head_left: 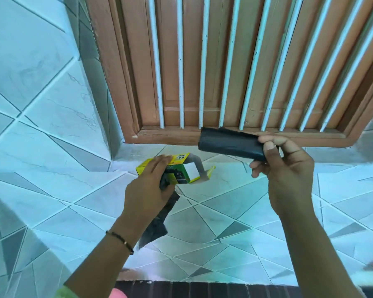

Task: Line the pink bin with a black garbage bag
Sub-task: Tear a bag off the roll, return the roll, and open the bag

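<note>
My right hand (282, 168) grips one end of a black roll of garbage bags (228, 144), held level in the air in front of the window sill. My left hand (151, 190) holds a yellow and green garbage bag box (181, 168) with its end flap open. The same hand also pinches a loose folded black garbage bag (157, 224) that hangs down past my wrist. A small patch of pink (116, 294) shows at the bottom edge beside my left forearm; I cannot tell whether it is the bin.
A brown wooden window frame (224, 136) with white vertical bars (181, 72) fills the upper middle. Pale tiled wall (41, 93) lies to the left and below. A dark ribbed surface (202, 290) runs along the bottom edge.
</note>
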The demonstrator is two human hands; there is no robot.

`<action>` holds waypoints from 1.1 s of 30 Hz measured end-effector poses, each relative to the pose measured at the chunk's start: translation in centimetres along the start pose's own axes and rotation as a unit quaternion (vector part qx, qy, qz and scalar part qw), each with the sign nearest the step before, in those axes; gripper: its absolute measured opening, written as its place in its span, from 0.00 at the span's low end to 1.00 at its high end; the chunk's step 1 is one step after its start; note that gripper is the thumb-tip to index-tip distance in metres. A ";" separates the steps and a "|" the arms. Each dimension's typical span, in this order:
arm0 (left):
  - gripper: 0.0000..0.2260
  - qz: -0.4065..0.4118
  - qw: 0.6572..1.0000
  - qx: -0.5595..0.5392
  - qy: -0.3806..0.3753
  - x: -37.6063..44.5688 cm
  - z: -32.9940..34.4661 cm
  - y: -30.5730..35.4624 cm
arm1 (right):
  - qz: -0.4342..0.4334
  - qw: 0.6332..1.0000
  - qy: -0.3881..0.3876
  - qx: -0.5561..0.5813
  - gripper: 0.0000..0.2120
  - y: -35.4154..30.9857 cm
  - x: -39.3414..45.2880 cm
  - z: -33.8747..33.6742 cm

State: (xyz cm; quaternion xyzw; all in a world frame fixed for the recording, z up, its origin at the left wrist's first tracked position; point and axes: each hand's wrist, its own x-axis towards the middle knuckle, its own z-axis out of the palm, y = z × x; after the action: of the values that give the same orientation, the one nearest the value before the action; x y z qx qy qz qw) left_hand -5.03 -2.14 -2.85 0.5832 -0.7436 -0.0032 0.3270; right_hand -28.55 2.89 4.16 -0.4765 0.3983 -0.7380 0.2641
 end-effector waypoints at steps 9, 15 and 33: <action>0.26 -0.019 0.997 -0.061 -0.036 -7.2 -2.5 -2.1 | -0.204 0.933 -0.126 -0.268 0.09 -1.4 -9.4 2.6; 0.25 -0.043 0.994 -0.086 -0.057 -10.9 -4.7 -4.1 | -0.145 0.928 -0.193 -0.285 0.09 -2.6 -14.9 2.9; 0.25 -0.039 0.992 -0.106 -0.058 -16.3 -6.7 -4.4 | -0.236 0.870 -0.149 -0.407 0.10 -5.0 -18.9 4.5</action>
State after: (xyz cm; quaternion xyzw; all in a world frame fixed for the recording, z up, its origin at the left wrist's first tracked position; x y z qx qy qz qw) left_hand 3.78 13.11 -7.13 0.5732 -0.7332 -0.1284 0.3426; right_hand -16.83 18.63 0.10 -0.7256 0.4951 -0.4714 -0.0788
